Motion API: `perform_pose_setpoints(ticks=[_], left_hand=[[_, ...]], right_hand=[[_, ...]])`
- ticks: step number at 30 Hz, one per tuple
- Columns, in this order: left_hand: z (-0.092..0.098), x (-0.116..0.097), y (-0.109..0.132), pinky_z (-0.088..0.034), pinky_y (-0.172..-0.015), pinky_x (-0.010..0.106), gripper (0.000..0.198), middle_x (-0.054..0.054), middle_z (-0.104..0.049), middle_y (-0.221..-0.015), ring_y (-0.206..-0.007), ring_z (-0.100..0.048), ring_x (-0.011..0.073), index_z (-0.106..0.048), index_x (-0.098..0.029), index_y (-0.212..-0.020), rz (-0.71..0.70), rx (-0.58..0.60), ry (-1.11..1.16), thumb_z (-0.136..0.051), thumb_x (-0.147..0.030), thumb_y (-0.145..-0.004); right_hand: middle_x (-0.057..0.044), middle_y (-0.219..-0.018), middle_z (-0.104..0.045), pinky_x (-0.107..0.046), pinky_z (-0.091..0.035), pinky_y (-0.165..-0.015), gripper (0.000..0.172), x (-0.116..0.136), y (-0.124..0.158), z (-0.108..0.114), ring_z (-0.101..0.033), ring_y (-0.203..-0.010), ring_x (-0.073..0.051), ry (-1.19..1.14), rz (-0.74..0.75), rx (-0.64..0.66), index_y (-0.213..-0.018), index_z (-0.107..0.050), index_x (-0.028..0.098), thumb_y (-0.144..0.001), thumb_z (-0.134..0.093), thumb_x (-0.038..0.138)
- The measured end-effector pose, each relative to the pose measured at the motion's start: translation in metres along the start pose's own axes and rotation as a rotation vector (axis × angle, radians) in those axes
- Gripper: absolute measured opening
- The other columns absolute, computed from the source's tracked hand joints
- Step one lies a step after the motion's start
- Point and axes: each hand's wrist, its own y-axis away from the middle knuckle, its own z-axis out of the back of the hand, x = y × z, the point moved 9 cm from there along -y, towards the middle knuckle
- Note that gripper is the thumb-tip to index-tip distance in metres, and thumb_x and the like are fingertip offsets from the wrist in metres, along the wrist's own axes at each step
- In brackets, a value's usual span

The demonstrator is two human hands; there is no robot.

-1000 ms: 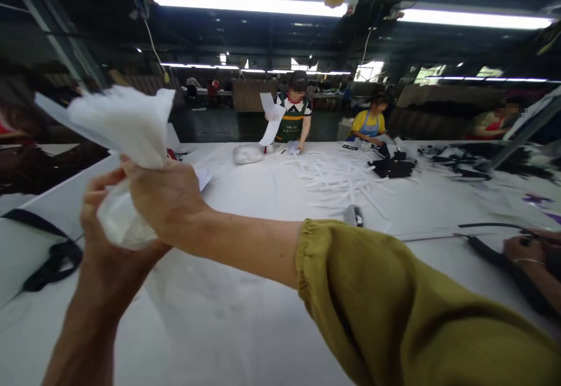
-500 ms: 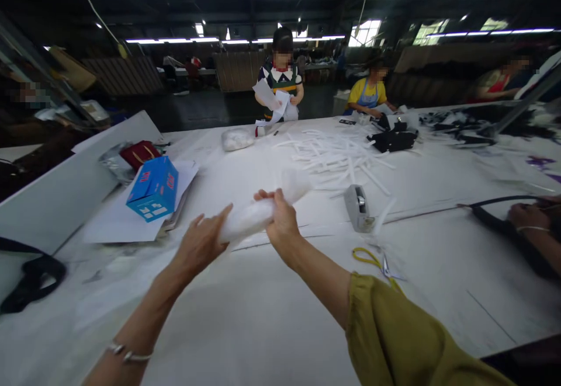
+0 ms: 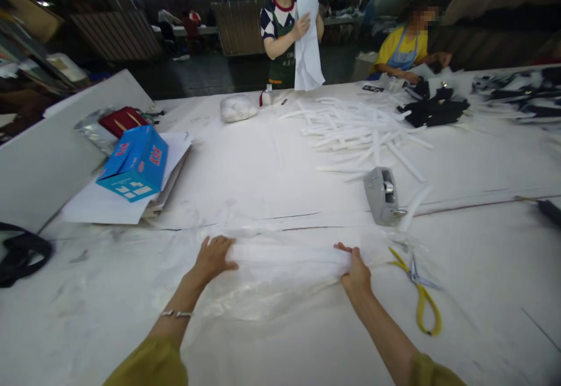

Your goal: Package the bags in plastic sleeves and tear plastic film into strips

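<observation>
On the table in front of me lies a long white roll [image 3: 289,257], with a thin clear plastic sheet [image 3: 249,304] spread under and around it. My left hand [image 3: 214,257] grips the roll's left end, thumb toward me and fingers on the far side. At the other end, my right hand [image 3: 357,272] is closed round the roll, part of its fingers hidden by it. Yellow-handled scissors [image 3: 421,292] lie spread apart to the right of my right hand. Beyond them stands a grey tape dispenser [image 3: 379,196].
White strips [image 3: 355,132] are heaped past the dispenser, beside black pieces [image 3: 433,108]. A blue box [image 3: 134,161] sits on stacked sheets [image 3: 109,205] at left. A wrapped white bundle [image 3: 239,108] lies farther back. Across the table, one person [image 3: 280,41] holds papers; another [image 3: 403,50] sits.
The roll has come down from a tilted hold in the air to lie level on the plastic. My hands have moved apart, the right one farther right. The standing person has raised the papers.
</observation>
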Motion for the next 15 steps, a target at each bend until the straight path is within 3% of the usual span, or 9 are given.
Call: perform_pose_setpoints(ticks=[2,4,6,8,10,11,13,15], left_hand=[[0.019,-0.006,-0.011,-0.029,-0.106,0.064,0.060,0.021,-0.054,-0.132,-0.127,-0.044,0.0400,-0.054,-0.016,-0.123,-0.010,-0.003,0.071,-0.072,-0.040,-0.070],[0.036,-0.043,-0.031,-0.026,-0.111,0.055,0.060,0.018,-0.045,-0.142,-0.135,-0.035,0.0345,-0.048,-0.017,-0.130,-0.108,-0.007,0.181,-0.060,-0.048,-0.080],[0.045,-0.109,-0.053,-0.023,-0.116,0.042,0.053,0.009,-0.045,-0.144,-0.137,-0.032,0.0236,-0.046,-0.022,-0.132,-0.283,0.038,0.319,-0.046,-0.052,-0.088],[0.042,-0.184,-0.070,-0.029,-0.112,0.032,0.050,0.001,-0.052,-0.139,-0.132,-0.040,0.0167,-0.050,-0.026,-0.129,-0.464,0.154,0.453,-0.032,-0.054,-0.092],[0.030,-0.244,-0.080,-0.041,-0.102,0.025,0.065,0.001,-0.063,-0.125,-0.116,-0.056,0.0127,-0.058,-0.023,-0.121,-0.578,0.309,0.553,-0.006,-0.051,-0.095],[0.022,-0.264,-0.082,-0.046,-0.095,0.024,0.074,0.000,-0.068,-0.115,-0.107,-0.061,0.0114,-0.062,-0.023,-0.117,-0.611,0.386,0.576,0.003,-0.050,-0.093],[0.007,-0.277,-0.083,-0.051,-0.086,0.025,0.082,0.001,-0.072,-0.104,-0.096,-0.066,0.0128,-0.065,-0.023,-0.112,-0.600,0.480,0.570,0.009,-0.053,-0.091],[-0.008,-0.258,-0.080,-0.052,-0.082,0.032,0.084,0.009,-0.072,-0.102,-0.093,-0.067,0.0203,-0.068,-0.018,-0.106,-0.520,0.511,0.496,0.000,-0.063,-0.088]], right_hand=[[-0.003,-0.073,-0.073,-0.033,-0.056,-0.080,0.017,0.002,-0.003,0.004,-0.069,-0.073,-0.016,0.010,-0.003,0.007,-0.072,-0.059,0.016,-0.081,-0.061,0.031],[-0.004,-0.082,-0.074,-0.035,-0.056,-0.081,0.019,0.004,0.002,0.001,-0.070,-0.078,-0.018,0.015,-0.012,0.048,-0.073,-0.059,0.016,-0.079,-0.064,0.034],[-0.005,-0.095,-0.073,-0.039,-0.056,-0.082,0.023,0.007,0.017,-0.012,-0.070,-0.087,-0.021,0.033,-0.015,0.147,-0.074,-0.058,0.018,-0.077,-0.067,0.039],[-0.004,-0.104,-0.072,-0.040,-0.056,-0.083,0.027,0.010,0.038,-0.033,-0.069,-0.093,-0.023,0.080,-0.016,0.290,-0.075,-0.057,0.019,-0.074,-0.069,0.043],[-0.004,-0.103,-0.072,-0.041,-0.056,-0.084,0.029,0.014,0.057,-0.053,-0.068,-0.094,-0.024,0.119,-0.009,0.411,-0.075,-0.055,0.020,-0.073,-0.071,0.045],[-0.004,-0.101,-0.072,-0.040,-0.055,-0.085,0.029,0.016,0.063,-0.060,-0.068,-0.094,-0.023,0.118,-0.003,0.447,-0.075,-0.055,0.020,-0.073,-0.071,0.044],[-0.004,-0.097,-0.073,-0.040,-0.055,-0.087,0.027,0.023,0.064,-0.064,-0.069,-0.091,-0.022,0.085,0.024,0.429,-0.075,-0.054,0.020,-0.075,-0.070,0.043],[-0.003,-0.098,-0.072,-0.040,-0.054,-0.088,0.024,0.030,0.052,-0.055,-0.069,-0.089,-0.020,0.047,0.059,0.311,-0.074,-0.055,0.020,-0.080,-0.065,0.041]])
